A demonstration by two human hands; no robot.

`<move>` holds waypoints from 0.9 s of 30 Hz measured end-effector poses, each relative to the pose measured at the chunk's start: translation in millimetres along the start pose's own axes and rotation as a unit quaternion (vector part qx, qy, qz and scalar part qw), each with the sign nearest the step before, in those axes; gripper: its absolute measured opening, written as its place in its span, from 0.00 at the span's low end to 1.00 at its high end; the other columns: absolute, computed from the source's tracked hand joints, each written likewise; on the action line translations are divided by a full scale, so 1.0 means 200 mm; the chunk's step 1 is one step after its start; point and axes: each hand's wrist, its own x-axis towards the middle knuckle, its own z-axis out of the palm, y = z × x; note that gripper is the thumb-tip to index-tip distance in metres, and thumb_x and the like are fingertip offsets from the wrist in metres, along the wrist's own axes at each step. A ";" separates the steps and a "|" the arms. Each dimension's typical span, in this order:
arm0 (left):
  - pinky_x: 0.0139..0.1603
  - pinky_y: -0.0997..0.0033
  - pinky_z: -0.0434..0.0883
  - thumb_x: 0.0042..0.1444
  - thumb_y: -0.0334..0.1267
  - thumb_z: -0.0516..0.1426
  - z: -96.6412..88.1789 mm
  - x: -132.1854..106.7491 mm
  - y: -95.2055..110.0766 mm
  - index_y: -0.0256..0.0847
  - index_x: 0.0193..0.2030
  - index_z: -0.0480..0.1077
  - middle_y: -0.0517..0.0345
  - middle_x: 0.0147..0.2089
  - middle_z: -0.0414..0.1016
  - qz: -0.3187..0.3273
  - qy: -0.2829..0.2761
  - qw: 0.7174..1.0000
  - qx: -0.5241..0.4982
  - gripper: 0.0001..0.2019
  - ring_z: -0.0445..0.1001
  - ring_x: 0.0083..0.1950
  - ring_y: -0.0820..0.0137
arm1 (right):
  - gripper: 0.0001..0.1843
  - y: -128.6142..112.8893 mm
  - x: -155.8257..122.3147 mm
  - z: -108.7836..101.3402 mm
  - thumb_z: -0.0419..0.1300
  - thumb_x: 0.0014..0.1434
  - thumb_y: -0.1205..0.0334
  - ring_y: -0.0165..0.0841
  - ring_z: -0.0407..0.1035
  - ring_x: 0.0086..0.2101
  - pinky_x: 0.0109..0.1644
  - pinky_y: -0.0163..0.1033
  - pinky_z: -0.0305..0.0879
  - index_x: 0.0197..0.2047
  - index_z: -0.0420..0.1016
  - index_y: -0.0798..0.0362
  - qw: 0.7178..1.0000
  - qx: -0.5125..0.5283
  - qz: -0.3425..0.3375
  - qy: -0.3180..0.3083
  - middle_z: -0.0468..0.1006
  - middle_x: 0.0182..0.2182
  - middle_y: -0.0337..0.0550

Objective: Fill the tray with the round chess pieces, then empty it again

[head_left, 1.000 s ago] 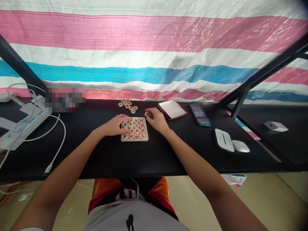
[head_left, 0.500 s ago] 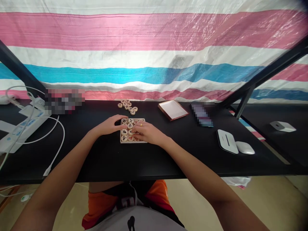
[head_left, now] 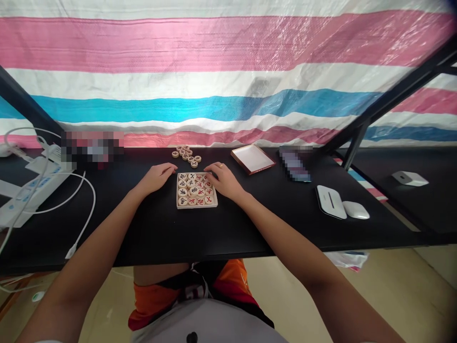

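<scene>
A shallow white box (head_left: pixel 197 206) lies on the black desk, filled with rows of round Chinese chess pieces (head_left: pixel 192 183), some marked black and some red. My left hand (head_left: pixel 159 176) rests beside the box's left back corner, fingers stretched out, holding nothing. At the right back corner is my right hand (head_left: pixel 223 179), its fingers extended over the box's edge and nothing visible in its grasp; it wears a ring. Behind the box sits a loose group of several more chess pieces (head_left: pixel 185 154), lying flat on the desk.
An upturned box lid (head_left: pixel 253 159) lies at the back right, near a blurred phone-like object (head_left: pixel 294 164). Farther right are a white flat device (head_left: pixel 331 202) and a white mouse (head_left: pixel 356 209). A white power strip (head_left: pixel 34 190) with cables (head_left: pixel 93 200) occupies the left side.
Both hands have drawn back from over the box to its back corners, my right one moving up and off the pieces. More of the pieces in the box now show. The view has shifted slightly.
</scene>
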 end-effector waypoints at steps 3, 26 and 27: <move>0.54 0.64 0.67 0.61 0.42 0.46 0.00 0.00 0.01 0.39 0.49 0.72 0.53 0.46 0.78 0.017 -0.014 0.999 0.036 0.18 0.74 0.50 0.63 | 0.10 0.04 0.01 0.01 0.52 0.63 0.63 0.37 0.68 0.41 0.50 0.43 0.63 0.43 0.74 0.54 0.998 -0.013 0.032 -0.048 0.75 0.38 0.47; 0.59 0.57 0.64 0.59 0.35 0.45 0.01 0.24 0.01 0.53 0.64 0.61 0.57 0.65 0.63 0.005 -0.114 0.967 0.227 0.26 0.66 0.62 0.57 | 0.12 0.02 0.02 -0.01 0.50 0.65 0.64 0.36 0.67 0.41 0.48 0.40 0.61 0.46 0.73 0.55 0.994 -0.052 0.027 -0.097 0.76 0.39 0.47; 0.59 0.57 0.64 0.59 0.35 0.45 0.01 0.24 0.01 0.53 0.64 0.61 0.57 0.65 0.63 0.006 -0.117 0.966 0.230 0.26 0.66 0.62 0.57 | 0.12 0.02 0.02 -0.01 0.50 0.66 0.64 0.36 0.67 0.41 0.48 0.40 0.61 0.46 0.73 0.56 0.994 -0.053 0.027 -0.096 0.76 0.39 0.47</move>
